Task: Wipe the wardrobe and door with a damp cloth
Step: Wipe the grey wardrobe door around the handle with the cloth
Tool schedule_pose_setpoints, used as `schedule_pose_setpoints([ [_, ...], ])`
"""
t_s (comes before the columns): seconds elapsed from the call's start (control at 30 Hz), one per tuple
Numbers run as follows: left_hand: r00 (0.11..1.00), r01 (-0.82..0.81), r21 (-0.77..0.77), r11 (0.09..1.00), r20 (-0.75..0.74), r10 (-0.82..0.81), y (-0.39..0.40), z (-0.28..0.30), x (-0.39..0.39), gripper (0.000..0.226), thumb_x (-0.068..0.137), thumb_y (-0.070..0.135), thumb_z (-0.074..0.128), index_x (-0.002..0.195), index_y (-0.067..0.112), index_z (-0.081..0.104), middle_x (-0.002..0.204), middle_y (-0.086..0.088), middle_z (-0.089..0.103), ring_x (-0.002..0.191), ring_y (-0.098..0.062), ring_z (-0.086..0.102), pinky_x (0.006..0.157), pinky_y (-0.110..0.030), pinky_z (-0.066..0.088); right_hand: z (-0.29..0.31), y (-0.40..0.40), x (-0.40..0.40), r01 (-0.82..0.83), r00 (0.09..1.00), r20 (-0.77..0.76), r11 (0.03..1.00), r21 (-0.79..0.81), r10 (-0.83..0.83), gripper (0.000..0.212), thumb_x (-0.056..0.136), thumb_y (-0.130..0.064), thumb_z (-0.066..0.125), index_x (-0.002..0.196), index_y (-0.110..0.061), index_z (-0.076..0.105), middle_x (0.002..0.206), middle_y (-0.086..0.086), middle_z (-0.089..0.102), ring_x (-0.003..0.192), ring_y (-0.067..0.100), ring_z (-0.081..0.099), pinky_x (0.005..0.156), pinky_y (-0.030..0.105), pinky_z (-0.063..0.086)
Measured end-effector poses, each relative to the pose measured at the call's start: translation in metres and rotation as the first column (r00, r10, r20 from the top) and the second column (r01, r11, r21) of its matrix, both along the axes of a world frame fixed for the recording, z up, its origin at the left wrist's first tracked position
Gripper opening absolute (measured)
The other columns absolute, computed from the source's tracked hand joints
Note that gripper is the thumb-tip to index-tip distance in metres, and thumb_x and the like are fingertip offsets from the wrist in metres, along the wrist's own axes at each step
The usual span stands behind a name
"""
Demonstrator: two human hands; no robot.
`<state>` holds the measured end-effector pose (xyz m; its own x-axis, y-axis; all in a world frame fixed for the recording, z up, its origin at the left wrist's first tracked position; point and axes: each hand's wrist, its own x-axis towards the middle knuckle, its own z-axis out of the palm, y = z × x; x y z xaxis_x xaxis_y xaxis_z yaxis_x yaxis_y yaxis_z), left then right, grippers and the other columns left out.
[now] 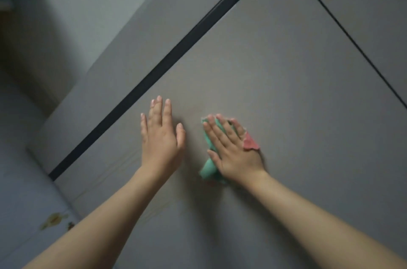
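Note:
A grey-brown wardrobe door panel (pixel 275 66) fills most of the view, seen at a tilt. My right hand (pixel 233 149) lies flat on it with straight, spread fingers, pressing a green and red cloth (pixel 208 166) against the panel. The cloth shows green below and left of the hand and red at its right edge. My left hand (pixel 161 134) is open with straight fingers, flat on the same panel, a short way left of the cloth and apart from it.
A black vertical strip (pixel 154 75) runs diagonally along the panel's left side. A thin dark seam (pixel 352 35) divides panels at the upper right. A pale wall (pixel 88 4) lies upper left and a grey floor (pixel 26 202) with a yellowish mark at lower left.

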<state>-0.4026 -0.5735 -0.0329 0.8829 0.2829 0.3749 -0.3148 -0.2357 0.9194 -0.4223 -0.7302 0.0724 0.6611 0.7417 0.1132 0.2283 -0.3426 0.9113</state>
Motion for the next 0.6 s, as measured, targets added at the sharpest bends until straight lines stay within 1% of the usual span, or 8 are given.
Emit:
schedule_pose_setpoints([
  [0.03, 1.000, 0.007, 0.004, 1.000, -0.013, -0.007, 0.002, 0.002, 0.000, 0.070, 0.087, 0.036, 0.024, 0.151, 0.010, 0.015, 0.160, -0.008, 0.003, 0.147, -0.017, -0.003, 0.116, -0.035, -0.011, 0.012, -0.002, -0.002, 0.003, 1.000, 0.016, 1.000, -0.006, -0.003, 0.058, 0.094, -0.035, 0.036, 0.145, -0.008, 0.031, 0.152, 0.003, 0.028, 0.148, 0.017, 0.001, 0.120, 0.036, 0.004],
  [0.1, 0.999, 0.019, 0.019, 1.000, -0.034, -0.018, 0.010, 0.004, 0.004, 0.072, 0.086, 0.038, 0.021, 0.152, 0.012, 0.011, 0.160, -0.006, 0.000, 0.147, -0.016, -0.006, 0.116, -0.034, -0.012, 0.039, 0.002, 0.000, 0.024, 0.998, 0.055, 1.000, 0.010, -0.025, 0.058, 0.094, -0.035, 0.035, 0.146, -0.008, 0.030, 0.152, 0.002, 0.028, 0.148, 0.016, 0.000, 0.120, 0.037, 0.003],
  [0.23, 0.996, -0.006, -0.019, 1.000, -0.088, 0.004, 0.028, 0.003, 0.018, 0.072, 0.086, 0.039, 0.019, 0.152, 0.013, 0.008, 0.160, -0.005, -0.002, 0.147, -0.016, -0.007, 0.116, -0.035, -0.011, 0.073, 0.035, 0.026, 0.031, 0.990, 0.136, 0.998, 0.050, -0.037, 0.062, 0.093, -0.034, 0.032, 0.147, -0.004, 0.027, 0.154, 0.011, 0.029, 0.144, 0.025, 0.016, 0.120, 0.038, 0.000],
  [0.3, 0.992, -0.027, -0.069, 0.997, -0.124, 0.018, 0.038, -0.002, 0.028, 0.065, 0.094, 0.037, 0.023, 0.152, 0.013, 0.008, 0.160, -0.005, -0.002, 0.147, -0.016, -0.006, 0.116, -0.035, -0.008, 0.066, 0.058, 0.045, 0.027, 0.988, 0.151, 0.995, 0.097, -0.041, 0.064, 0.093, -0.034, 0.031, 0.147, -0.002, 0.027, 0.154, 0.013, 0.028, 0.143, 0.028, 0.017, 0.119, 0.040, 0.000],
  [0.37, 0.983, -0.018, -0.156, 0.988, -0.181, -0.011, 0.049, -0.016, 0.041, 0.061, 0.100, 0.031, 0.032, 0.152, 0.014, 0.006, 0.161, -0.002, -0.004, 0.147, -0.014, -0.006, 0.117, -0.035, -0.003, 0.041, 0.077, 0.064, 0.034, 0.989, 0.137, 0.991, 0.126, -0.051, 0.065, 0.092, -0.034, 0.030, 0.147, -0.001, 0.027, 0.154, 0.015, 0.027, 0.142, 0.029, 0.017, 0.118, 0.041, 0.001],
  [0.43, 0.974, 0.016, -0.249, 0.968, -0.216, -0.071, 0.056, -0.031, 0.053, 0.061, 0.101, 0.028, 0.034, 0.153, 0.015, 0.005, 0.161, 0.000, -0.003, 0.147, -0.011, -0.005, 0.117, -0.033, 0.000, 0.017, 0.085, 0.075, 0.043, 0.994, 0.100, 0.994, 0.097, -0.053, 0.064, 0.092, -0.035, 0.029, 0.148, -0.002, 0.027, 0.155, 0.013, 0.027, 0.143, 0.027, 0.016, 0.118, 0.040, 0.001],
  [0.5, 0.967, 0.060, -0.317, 0.947, -0.216, -0.134, 0.062, -0.042, 0.061, 0.058, 0.102, 0.026, 0.033, 0.153, 0.013, 0.007, 0.161, -0.001, -0.001, 0.147, -0.011, -0.002, 0.116, -0.026, 0.000, 0.002, 0.085, 0.078, 0.040, 0.997, 0.060, 0.998, 0.053, -0.043, 0.063, 0.094, -0.035, 0.029, 0.148, -0.003, 0.027, 0.156, 0.011, 0.025, 0.145, 0.022, 0.013, 0.119, 0.038, 0.001],
  [0.6, 0.963, 0.117, -0.374, 0.920, -0.184, -0.197, 0.067, -0.047, 0.068, 0.055, 0.102, 0.017, 0.032, 0.152, 0.011, 0.010, 0.160, -0.002, 0.000, 0.147, -0.012, -0.001, 0.111, -0.016, -0.002, 0.007, 0.080, 0.072, 0.014, 1.000, 0.020, 1.000, -0.005, -0.014, 0.061, 0.096, -0.037, 0.028, 0.147, -0.005, 0.032, 0.156, 0.008, 0.026, 0.145, 0.019, 0.015, 0.120, 0.038, 0.005],
])
